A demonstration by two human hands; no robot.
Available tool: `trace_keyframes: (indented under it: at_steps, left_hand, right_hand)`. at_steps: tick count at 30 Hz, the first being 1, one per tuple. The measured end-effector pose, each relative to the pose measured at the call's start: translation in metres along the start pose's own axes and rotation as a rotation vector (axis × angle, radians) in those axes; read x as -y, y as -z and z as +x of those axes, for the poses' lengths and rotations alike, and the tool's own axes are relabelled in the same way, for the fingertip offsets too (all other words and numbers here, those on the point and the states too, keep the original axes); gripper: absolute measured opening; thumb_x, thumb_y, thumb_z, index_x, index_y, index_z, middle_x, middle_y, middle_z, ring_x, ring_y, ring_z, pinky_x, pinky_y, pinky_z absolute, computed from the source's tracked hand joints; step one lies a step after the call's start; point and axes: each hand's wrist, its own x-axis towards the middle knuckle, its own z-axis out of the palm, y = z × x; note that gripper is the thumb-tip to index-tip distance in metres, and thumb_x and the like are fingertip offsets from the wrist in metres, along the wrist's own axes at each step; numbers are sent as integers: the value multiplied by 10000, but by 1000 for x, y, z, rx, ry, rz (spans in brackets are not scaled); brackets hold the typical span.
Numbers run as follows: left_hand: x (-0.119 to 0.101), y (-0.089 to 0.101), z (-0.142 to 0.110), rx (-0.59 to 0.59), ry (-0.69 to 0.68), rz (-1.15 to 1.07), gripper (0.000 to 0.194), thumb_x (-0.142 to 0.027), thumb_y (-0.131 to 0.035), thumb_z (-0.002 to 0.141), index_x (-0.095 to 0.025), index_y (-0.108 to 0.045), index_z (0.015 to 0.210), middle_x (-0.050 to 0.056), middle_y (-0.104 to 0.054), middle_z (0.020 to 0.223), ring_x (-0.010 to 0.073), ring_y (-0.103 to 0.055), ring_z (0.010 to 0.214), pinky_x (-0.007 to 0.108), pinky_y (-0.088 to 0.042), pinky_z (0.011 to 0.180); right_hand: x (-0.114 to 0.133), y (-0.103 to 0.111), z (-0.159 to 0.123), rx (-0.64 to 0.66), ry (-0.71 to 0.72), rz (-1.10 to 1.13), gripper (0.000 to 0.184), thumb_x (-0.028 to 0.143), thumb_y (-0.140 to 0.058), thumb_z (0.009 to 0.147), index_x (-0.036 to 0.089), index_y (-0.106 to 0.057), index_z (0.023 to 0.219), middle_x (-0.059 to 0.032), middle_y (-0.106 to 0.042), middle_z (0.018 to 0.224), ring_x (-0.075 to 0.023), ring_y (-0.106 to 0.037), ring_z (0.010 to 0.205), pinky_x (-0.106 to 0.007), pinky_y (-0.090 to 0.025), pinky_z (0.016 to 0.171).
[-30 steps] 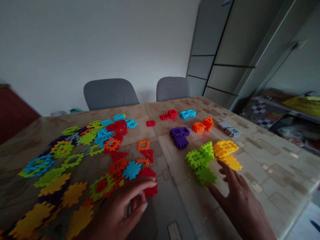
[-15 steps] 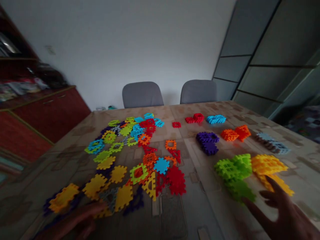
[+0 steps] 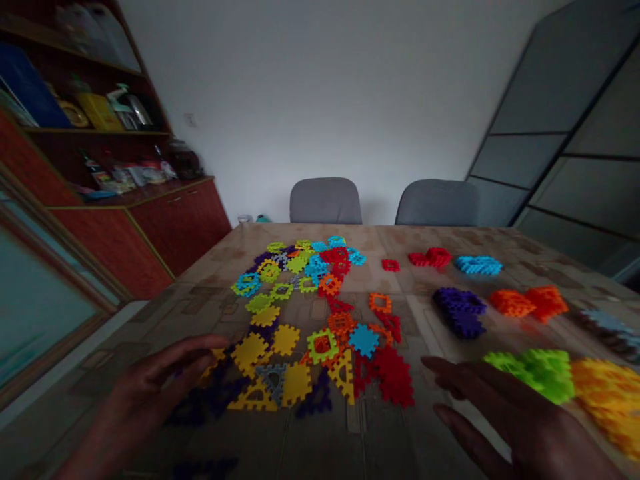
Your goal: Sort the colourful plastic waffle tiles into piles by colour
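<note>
At the near left, my left hand point(image 3: 150, 390) has its thumb and fingers closed around a yellow interlocking tile point(image 3: 214, 365), partly hidden by the fingers. Dark purple tiles point(image 3: 225, 393) lie just beneath and beside it. A yellow square tile point(image 3: 250, 353), a grey triangular tile point(image 3: 273, 380) and a yellow triangular tile point(image 3: 253, 398) are close to its right. My right hand point(image 3: 505, 413) hovers with fingers apart and nothing in them, between a red square tile point(image 3: 393, 377) and the stacked green tiles point(image 3: 543, 373).
Mixed loose tiles point(image 3: 300, 263) spread over the left middle of the patterned table point(image 3: 200, 300). Sorted piles stand on the right: red point(image 3: 437, 257), blue point(image 3: 479, 265), purple point(image 3: 460, 310), orange point(image 3: 545, 302), grey point(image 3: 613, 327) and yellow point(image 3: 607, 400). Two grey chairs point(image 3: 325, 200) stand behind.
My view has turned left. My left hand has moved onto the yellow tile that lay on purple ones and taken hold of it. My right hand has drawn away leftward from the green and yellow piles.
</note>
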Motion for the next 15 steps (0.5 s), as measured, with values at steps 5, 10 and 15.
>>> trace_keyframes:
  at_steps: [5,10,15]
  left_hand:
    - [-10,-8,8,31,-60,-65,595,-823,-633,738,-293,-794,956,13,-809,1035,281,-770,957,344,-633,813]
    - [1,-24,24,126,-197,-49,427,-614,-608,887,-265,-745,1089,30,-795,1100,264,-752,1009,360,-594,918]
    - [9,-46,48,199,-396,118,429,-466,-560,925,-235,-676,1268,75,-722,1288,280,-682,1182,389,-525,1037]
  right_hand:
    - [21,3,58,299,-2,168,259,167,-517,964,225,-706,1131,-82,-770,1003,-246,-741,855,-348,-609,703]
    - [26,-56,88,563,-48,373,502,146,-680,902,156,-575,1393,-134,-677,1293,-279,-627,1197,-413,-515,1025]
    - [28,-113,98,615,17,376,742,204,-773,856,122,-436,1512,-177,-557,1457,-304,-472,1374,-442,-357,1165]
